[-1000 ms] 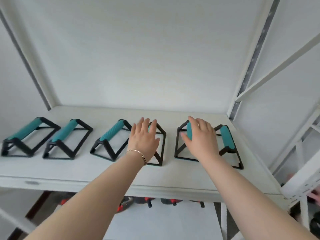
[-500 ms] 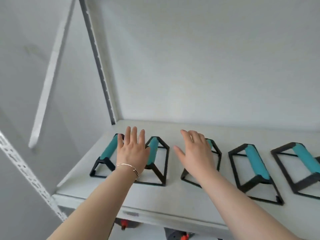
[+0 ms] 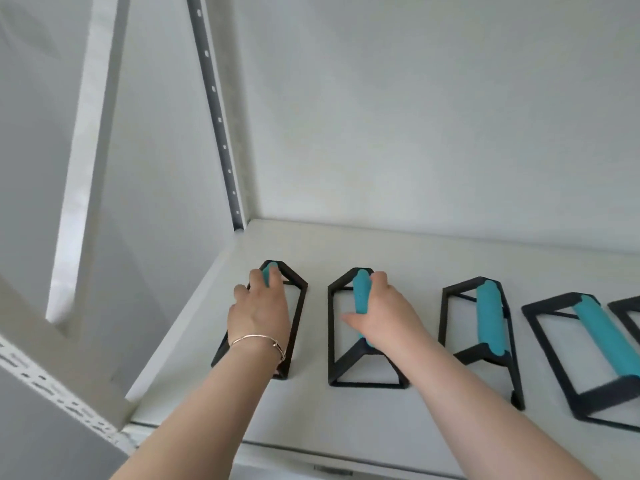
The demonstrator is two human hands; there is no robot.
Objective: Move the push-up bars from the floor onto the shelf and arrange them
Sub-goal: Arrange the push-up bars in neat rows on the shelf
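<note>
Five push-up bars in a row on the white shelf (image 3: 398, 258), black frames with teal grips. Left hand (image 3: 259, 313) draped over the leftmost bar (image 3: 298, 306), fingers (image 3: 258, 277) curled around the far end of its teal grip. Right hand (image 3: 384, 317) wrapped around the grip of the second bar (image 3: 362, 296), fingers closed on it. Third bar (image 3: 488, 313) and fourth bar (image 3: 602, 334) untouched to the right, fifth bar (image 3: 627, 313) cut off at the frame edge. Thin bracelet (image 3: 259, 339) on the left wrist. Grey slotted upright (image 3: 214, 109) at the back left corner.
</note>
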